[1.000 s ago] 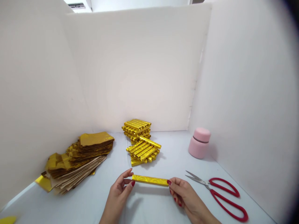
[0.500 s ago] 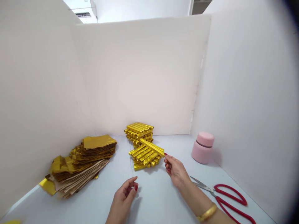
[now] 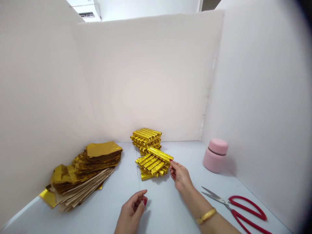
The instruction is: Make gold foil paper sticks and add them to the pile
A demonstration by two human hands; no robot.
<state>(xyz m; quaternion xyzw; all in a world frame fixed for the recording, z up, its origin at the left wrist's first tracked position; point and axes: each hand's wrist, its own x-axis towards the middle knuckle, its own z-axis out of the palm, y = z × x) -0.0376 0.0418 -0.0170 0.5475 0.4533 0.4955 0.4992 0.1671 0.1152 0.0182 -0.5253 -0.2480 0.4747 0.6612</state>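
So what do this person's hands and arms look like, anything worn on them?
The left hand and right hand wear no gloves; the visible nails are painted red. A gold-coloured bangle circles the right forearm. No sleeves show.

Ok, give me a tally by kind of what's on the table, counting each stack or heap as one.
Stacks of shiny gold, stick-shaped pieces (rear stack, front stack): 2
Heap of gold-and-brown paper sheets: 1
Pink, rounded, lidded container: 1
Red-handled metal scissors: 1
Total: 5
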